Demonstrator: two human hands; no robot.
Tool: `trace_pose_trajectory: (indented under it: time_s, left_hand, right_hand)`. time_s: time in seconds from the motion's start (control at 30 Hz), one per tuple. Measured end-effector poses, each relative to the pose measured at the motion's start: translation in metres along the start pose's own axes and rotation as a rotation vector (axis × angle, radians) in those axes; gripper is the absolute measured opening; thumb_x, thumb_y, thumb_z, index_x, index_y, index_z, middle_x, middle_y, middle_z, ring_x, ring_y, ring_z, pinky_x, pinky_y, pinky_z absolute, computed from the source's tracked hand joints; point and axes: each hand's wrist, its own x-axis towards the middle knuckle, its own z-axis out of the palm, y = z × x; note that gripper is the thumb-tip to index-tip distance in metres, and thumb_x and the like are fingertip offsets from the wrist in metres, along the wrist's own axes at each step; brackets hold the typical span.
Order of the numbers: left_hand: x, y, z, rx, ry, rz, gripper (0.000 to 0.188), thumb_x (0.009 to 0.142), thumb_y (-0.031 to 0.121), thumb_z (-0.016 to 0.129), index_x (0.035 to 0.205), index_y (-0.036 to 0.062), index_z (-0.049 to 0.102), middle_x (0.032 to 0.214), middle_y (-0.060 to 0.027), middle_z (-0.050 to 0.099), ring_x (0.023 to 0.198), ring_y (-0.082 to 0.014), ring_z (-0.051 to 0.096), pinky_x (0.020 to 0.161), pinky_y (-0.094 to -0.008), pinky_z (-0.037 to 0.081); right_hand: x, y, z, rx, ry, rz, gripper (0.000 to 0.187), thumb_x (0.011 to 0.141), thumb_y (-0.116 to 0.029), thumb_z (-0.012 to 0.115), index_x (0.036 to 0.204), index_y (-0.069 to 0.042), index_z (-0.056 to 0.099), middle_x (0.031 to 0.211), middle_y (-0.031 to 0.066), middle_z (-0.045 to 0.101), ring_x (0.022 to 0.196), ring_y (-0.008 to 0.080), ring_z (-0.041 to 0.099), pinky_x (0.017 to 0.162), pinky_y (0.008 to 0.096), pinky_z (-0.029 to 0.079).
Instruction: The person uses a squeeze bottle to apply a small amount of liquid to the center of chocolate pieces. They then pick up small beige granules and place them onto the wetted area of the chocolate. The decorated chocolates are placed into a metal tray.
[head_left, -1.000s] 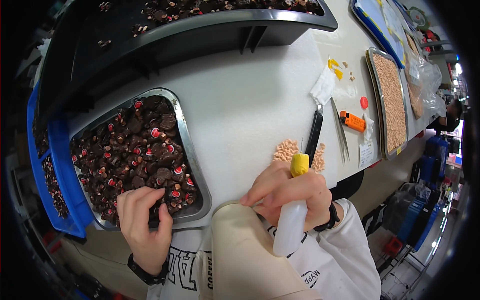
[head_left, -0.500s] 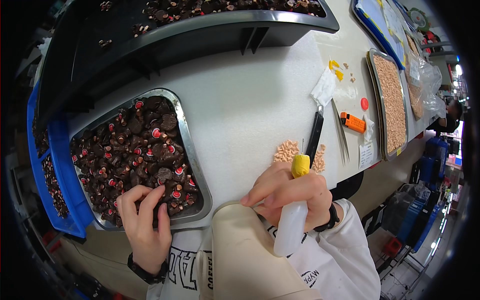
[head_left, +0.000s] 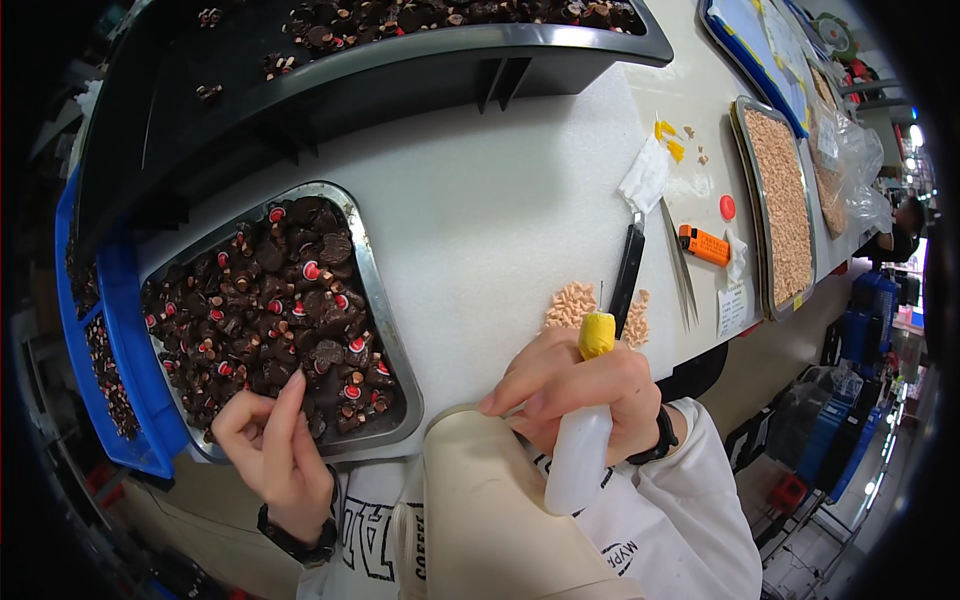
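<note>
Near the lower edge of a metal tray (head_left: 372, 270), my left hand (head_left: 275, 455) is over dark brown, chocolate-like pieces (head_left: 265, 320), some with red-and-white round tops. Its index finger stretches out, the other fingers are bent, and nothing shows in its grasp. My right hand (head_left: 630, 395) is wrapped round a white squeeze bottle (head_left: 580, 460) with a yellow-wrapped top and a thin needle tip pointing up. The thumb and index tips of that hand come together; whether anything small lies between them I cannot make out. Small pale tan bits (head_left: 572, 306) lie in piles just beyond it.
A black tray (head_left: 400, 65) of similar pieces stands at the back, a blue bin (head_left: 135, 370) at left. A black-handled tool (head_left: 630, 275), tweezers (head_left: 680, 265), an orange lighter-like object (head_left: 705, 245), a red cap (head_left: 727, 207) and a tray of tan bits (head_left: 778, 200) lie rightward.
My left hand has drawn back slightly left and toward me from the pieces, its index finger now straighter. My right hand and the bottle have hardly moved.
</note>
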Motion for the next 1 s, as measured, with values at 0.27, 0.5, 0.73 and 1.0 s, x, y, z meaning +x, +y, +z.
trace_pose_trajectory:
  time_s: [0.27,0.5,0.73,1.0]
  left_hand:
    - [0.011,0.001,0.018,-1.826,-0.144,0.148,0.027,0.073,-0.014,0.057,0.093,-0.0014,0.044,0.107,-0.0255,0.042,0.082,-0.0384,0.062,0.065,-0.0344,0.058]
    - [0.031,0.033,0.044,-1.335,-0.381,-0.009,0.024,0.073,-0.007,0.063,0.097,-0.0072,0.057,0.094,-0.0184,0.058,0.08,-0.019,0.059,0.067,-0.0273,0.049]
    - [0.035,0.047,0.041,-1.458,-0.323,-0.235,0.031,0.081,-0.006,0.05,0.112,-0.01,0.052,0.099,-0.0201,0.057,0.088,-0.0214,0.061,0.073,-0.0264,0.051]
    - [0.032,0.038,0.041,-1.36,-0.417,-0.18,0.031,0.083,-0.006,0.048,0.114,-0.0101,0.051,0.106,-0.0222,0.055,0.086,-0.0227,0.062,0.075,-0.0266,0.051]
  right_hand:
    - [0.004,-0.002,0.0,-0.053,-0.01,-0.053,0.032,0.081,-0.009,0.063,0.101,-0.005,0.039,0.082,0.0191,0.062,0.066,0.0233,0.06,0.066,0.031,0.046]
    - [-0.008,0.012,0.009,0.166,0.275,-0.296,0.054,0.078,-0.034,0.065,0.115,-0.001,0.045,0.081,0.0194,0.061,0.067,0.028,0.062,0.056,0.0331,0.048]
    - [-0.007,0.003,0.004,-0.016,0.139,-0.226,0.061,0.082,-0.055,0.048,0.115,-0.004,0.04,0.075,0.0154,0.062,0.056,0.021,0.054,0.051,0.0302,0.046]
    - [0.001,0.003,0.004,-0.041,0.158,-0.224,0.068,0.085,-0.061,0.032,0.097,0.002,0.053,0.073,0.0162,0.061,0.08,0.0381,0.061,0.057,0.039,0.052]
